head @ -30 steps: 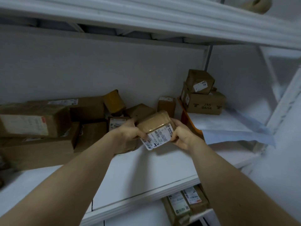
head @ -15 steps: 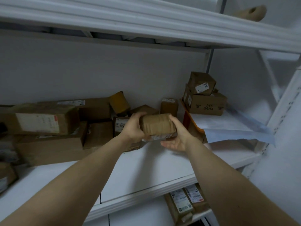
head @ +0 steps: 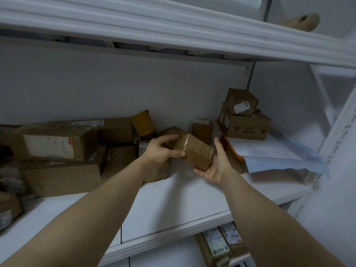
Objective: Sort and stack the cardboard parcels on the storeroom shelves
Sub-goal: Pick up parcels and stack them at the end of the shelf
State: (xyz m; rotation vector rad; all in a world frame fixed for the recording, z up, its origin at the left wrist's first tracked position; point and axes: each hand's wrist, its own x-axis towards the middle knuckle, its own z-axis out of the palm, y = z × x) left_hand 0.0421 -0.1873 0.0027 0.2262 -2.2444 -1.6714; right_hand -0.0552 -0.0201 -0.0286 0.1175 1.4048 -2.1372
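Parcel [head: 192, 151], one small brown taped block, is held in the air just over the white shelf [head: 173, 199], in the middle of the head view. Its long axis slants from upper left, away from the person, down to lower right, with the nearer end lower. No label shows on the faces in sight.

Two hands hold it, one at each end. The left hand [head: 161, 151] grips the upper end, fingers curled over the top and thumb pressed along the side. The right hand [head: 215, 166] cradles the lower end from beneath, palm up and fingers straight.

At the back right, two boxes make a stack [head: 244, 126], the smaller one on top and tilted. One small box [head: 202, 130] stands upright between that stack and the hands. A heap [head: 63, 160] of overlapping boxes fills the left; its number cannot be told. Two labelled packs [head: 213, 249] lie side by side on the shelf below.
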